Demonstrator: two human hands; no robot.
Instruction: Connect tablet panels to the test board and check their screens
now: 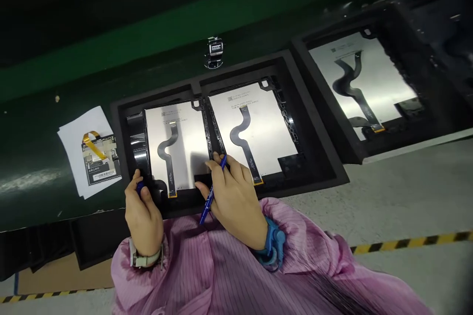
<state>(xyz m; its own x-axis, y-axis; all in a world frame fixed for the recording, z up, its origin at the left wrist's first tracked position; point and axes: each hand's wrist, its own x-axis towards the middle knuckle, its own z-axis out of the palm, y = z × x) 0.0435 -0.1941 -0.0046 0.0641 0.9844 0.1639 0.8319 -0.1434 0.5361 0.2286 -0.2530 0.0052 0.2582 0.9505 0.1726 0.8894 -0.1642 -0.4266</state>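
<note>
As the right hand [234, 197] pinches a pen [206, 209] over the panel [185, 140], left hand [144, 216] clasps the tray [120, 128].

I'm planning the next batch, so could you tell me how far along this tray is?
Done: two panels sit in the tray. In hand: the right hand holds a blue pen between them; the left hand pinches a small blue piece. Remaining: the next tray, untouched.
</note>
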